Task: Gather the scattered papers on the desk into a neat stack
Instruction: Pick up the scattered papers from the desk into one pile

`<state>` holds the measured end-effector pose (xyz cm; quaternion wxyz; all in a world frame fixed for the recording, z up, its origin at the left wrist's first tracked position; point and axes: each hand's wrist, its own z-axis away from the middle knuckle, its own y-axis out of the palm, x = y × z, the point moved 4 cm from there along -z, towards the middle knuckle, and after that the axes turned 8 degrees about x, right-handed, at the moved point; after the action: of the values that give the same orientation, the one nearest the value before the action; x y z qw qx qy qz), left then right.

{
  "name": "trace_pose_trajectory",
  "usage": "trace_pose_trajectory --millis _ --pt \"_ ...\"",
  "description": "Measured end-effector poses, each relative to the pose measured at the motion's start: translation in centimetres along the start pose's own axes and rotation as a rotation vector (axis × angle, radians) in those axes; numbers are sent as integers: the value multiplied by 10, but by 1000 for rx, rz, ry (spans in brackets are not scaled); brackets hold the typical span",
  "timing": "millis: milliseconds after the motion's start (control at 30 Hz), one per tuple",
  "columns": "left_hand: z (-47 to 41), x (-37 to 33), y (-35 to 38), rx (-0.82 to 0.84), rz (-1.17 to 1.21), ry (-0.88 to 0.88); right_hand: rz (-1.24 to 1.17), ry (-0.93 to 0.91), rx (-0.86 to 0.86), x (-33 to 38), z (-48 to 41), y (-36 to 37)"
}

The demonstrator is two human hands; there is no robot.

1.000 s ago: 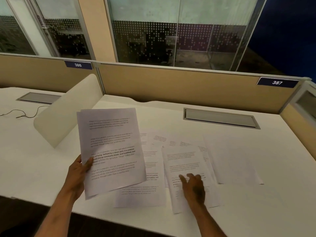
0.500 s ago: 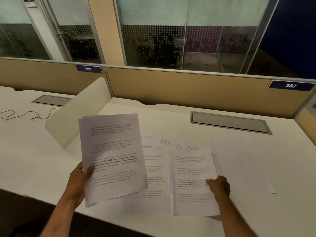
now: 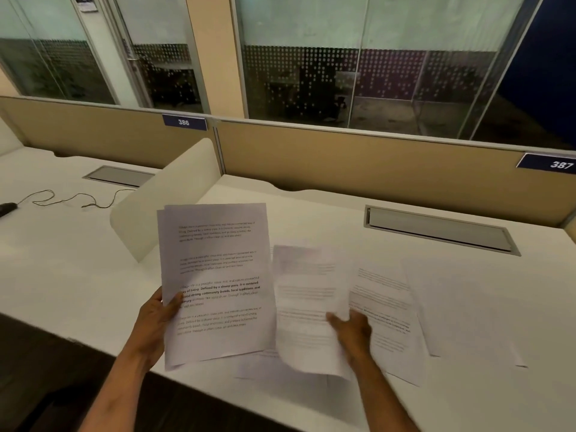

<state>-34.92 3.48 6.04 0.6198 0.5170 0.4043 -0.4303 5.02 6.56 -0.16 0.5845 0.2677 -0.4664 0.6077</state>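
Held: my left hand [image 3: 152, 322] grips a small stack [image 3: 215, 282] of at least two printed sheets, raised above the near edge of the tabletop [image 3: 62, 275]; my right hand [image 3: 352, 332] pinches one more sheet [image 3: 307, 307], lifted and blurred, just beside the stack. Outstanding: several papers [image 3: 383, 307] lie loose and overlapping to the right, so I judge the gathering under half done, squaring-up not yet begun.

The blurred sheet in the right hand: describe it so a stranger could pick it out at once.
Start at the white desk below the tan partition with the 387 plate. Near its front edge, two hands hold paper: the left hand grips a sharp, readable stack. The blurred sheet is just right of it, lifted by the right hand, unlike the flat sheets lying beside it.
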Motion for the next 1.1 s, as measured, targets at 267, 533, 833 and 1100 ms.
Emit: trace_pose_trajectory --millis 267,533,833,1100 --pt "-3 2 -13 9 -4 -16 639 139 -119 -22 18 53" --pt "-15 7 -11 26 7 -25 490 242 -81 -29 11 52" --pt "-29 6 14 51 -2 -22 -19 63 5 19 0 -11" --pt "-38 3 43 62 -18 -7 -496 -304 51 126 25 -141"
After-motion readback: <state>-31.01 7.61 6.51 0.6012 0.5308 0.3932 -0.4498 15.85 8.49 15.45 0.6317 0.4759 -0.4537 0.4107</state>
